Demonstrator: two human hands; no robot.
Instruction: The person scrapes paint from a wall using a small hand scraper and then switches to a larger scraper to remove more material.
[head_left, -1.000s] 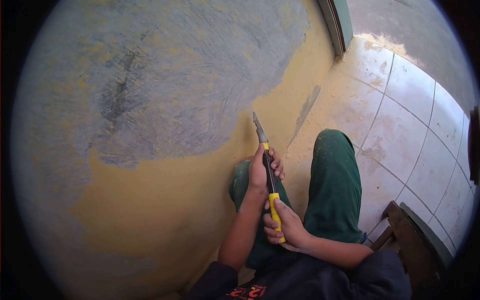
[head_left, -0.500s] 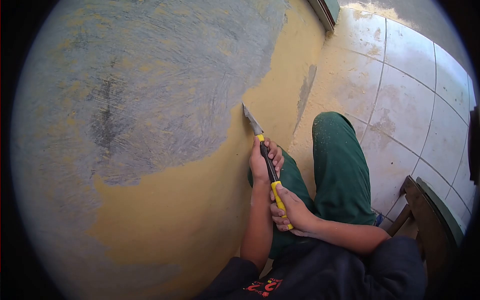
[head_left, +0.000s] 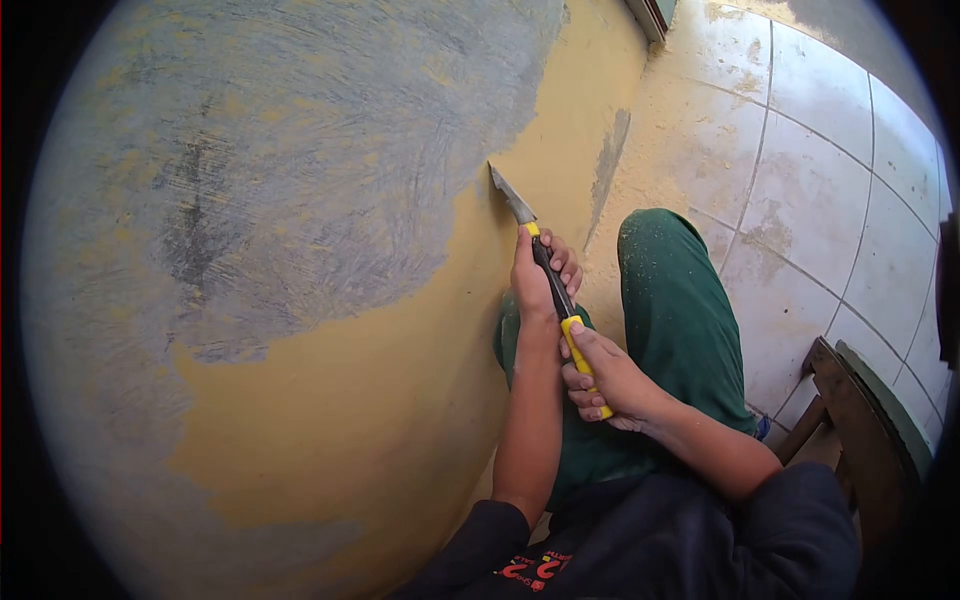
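A long scraper (head_left: pixel 557 280) with a black and yellow handle slants up and left, its pointed metal blade (head_left: pixel 513 195) tip at the wall by the edge between scraped grey surface and yellow paint. My left hand (head_left: pixel 538 275) is wrapped round the upper handle, just below the blade. Lower down, my right hand (head_left: pixel 610 378) grips the yellow butt end. The wall (head_left: pixel 330 420) has a large scraped grey patch (head_left: pixel 350 180) above and left of the blade, with yellow paint below and to the right of it.
My green-trousered knee (head_left: pixel 675 270) is raised beside the handle. Yellow flakes and dust lie on the white tiled floor (head_left: pixel 805 190) along the wall's foot. A wooden piece of furniture (head_left: pixel 860 410) stands at lower right, and a frame edge (head_left: pixel 650 20) juts in at the top.
Both hands and the scraper have moved up and slightly right in view. The blade tip is higher along the paint edge, and the grip is unchanged.
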